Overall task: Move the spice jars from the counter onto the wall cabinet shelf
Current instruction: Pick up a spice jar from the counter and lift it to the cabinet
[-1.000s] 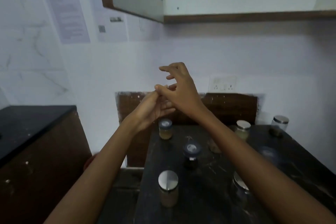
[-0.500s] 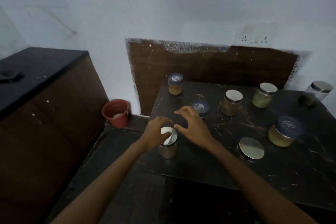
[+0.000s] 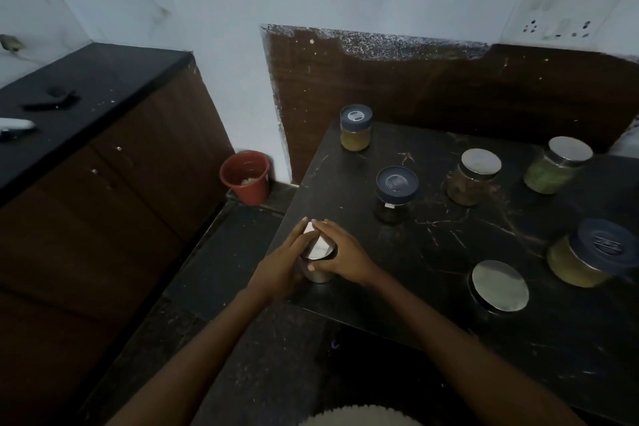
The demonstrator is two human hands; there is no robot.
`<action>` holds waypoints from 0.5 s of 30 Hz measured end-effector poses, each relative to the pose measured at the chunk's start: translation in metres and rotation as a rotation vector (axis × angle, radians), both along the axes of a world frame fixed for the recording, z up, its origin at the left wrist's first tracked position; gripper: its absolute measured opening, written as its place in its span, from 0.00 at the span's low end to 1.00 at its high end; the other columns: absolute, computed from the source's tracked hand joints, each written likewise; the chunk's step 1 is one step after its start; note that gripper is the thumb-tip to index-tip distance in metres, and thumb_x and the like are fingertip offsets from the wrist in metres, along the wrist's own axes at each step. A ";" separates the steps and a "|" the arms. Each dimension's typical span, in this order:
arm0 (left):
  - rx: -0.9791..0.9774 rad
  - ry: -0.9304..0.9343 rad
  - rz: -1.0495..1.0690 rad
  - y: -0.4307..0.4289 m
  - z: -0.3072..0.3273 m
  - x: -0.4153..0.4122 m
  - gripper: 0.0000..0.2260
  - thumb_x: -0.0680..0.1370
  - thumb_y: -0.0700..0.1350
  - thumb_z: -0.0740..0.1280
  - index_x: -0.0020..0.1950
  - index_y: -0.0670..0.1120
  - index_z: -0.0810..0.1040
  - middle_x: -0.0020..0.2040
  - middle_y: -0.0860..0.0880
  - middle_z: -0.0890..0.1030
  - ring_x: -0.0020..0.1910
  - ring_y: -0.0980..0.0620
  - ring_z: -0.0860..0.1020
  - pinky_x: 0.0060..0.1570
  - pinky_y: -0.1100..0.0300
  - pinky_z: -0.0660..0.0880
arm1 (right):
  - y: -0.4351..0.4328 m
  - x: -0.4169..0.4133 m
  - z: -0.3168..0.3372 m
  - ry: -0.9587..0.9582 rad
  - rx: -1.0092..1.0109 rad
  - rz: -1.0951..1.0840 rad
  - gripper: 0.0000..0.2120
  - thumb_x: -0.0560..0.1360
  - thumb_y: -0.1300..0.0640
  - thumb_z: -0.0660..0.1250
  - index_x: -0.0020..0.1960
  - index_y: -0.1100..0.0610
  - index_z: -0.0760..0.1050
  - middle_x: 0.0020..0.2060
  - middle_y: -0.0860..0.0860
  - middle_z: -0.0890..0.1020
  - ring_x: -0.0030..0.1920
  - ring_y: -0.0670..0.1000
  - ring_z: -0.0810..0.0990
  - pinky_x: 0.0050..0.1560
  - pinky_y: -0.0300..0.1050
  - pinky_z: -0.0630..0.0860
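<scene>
Jar [image 3: 320, 247] at counter [image 3: 449, 287] corner — left hand [image 3: 280, 266], right hand [image 3: 345, 258] fingers gripping it; blue-lidded jar [image 3: 396, 190] near behind.

The left hand [image 3: 280, 266] and the right hand [image 3: 345, 256] cover most of the small jar [image 3: 320, 247]. Only part of its lid and lower wall show, and its contents cannot be determined. The large blue-lidded jar [image 3: 587, 252] is blurred. The body under the flat silver lid [image 3: 500, 285] is hidden. The right and bottom edges cut off the worktop [image 3: 449, 252]. The left edge cuts off a white object [image 3: 14, 126].
</scene>
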State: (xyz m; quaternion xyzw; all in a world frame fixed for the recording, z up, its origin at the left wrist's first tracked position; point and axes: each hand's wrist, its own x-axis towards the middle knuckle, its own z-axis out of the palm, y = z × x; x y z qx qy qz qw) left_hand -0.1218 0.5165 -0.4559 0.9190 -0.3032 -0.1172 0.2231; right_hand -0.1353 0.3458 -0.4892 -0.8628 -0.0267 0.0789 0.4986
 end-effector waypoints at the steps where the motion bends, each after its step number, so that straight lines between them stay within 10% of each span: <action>1: -0.005 0.005 0.009 -0.001 -0.001 -0.001 0.34 0.74 0.38 0.68 0.75 0.51 0.56 0.77 0.55 0.44 0.67 0.53 0.68 0.45 0.71 0.70 | 0.000 0.000 -0.002 -0.024 0.013 -0.004 0.40 0.65 0.54 0.76 0.73 0.51 0.61 0.73 0.50 0.63 0.73 0.47 0.58 0.72 0.48 0.60; 4: -0.015 0.026 0.023 -0.002 -0.003 -0.001 0.36 0.73 0.37 0.68 0.76 0.52 0.54 0.75 0.59 0.39 0.67 0.52 0.69 0.38 0.72 0.69 | -0.002 0.002 0.001 -0.099 0.055 -0.016 0.37 0.64 0.58 0.77 0.70 0.56 0.67 0.68 0.51 0.70 0.68 0.46 0.66 0.69 0.41 0.64; 15: -0.219 0.042 -0.081 -0.004 0.041 -0.012 0.58 0.61 0.53 0.79 0.74 0.64 0.37 0.74 0.62 0.35 0.76 0.50 0.48 0.68 0.45 0.65 | -0.042 -0.003 0.087 0.011 0.272 0.033 0.24 0.71 0.54 0.71 0.65 0.52 0.72 0.60 0.44 0.74 0.59 0.41 0.73 0.53 0.31 0.71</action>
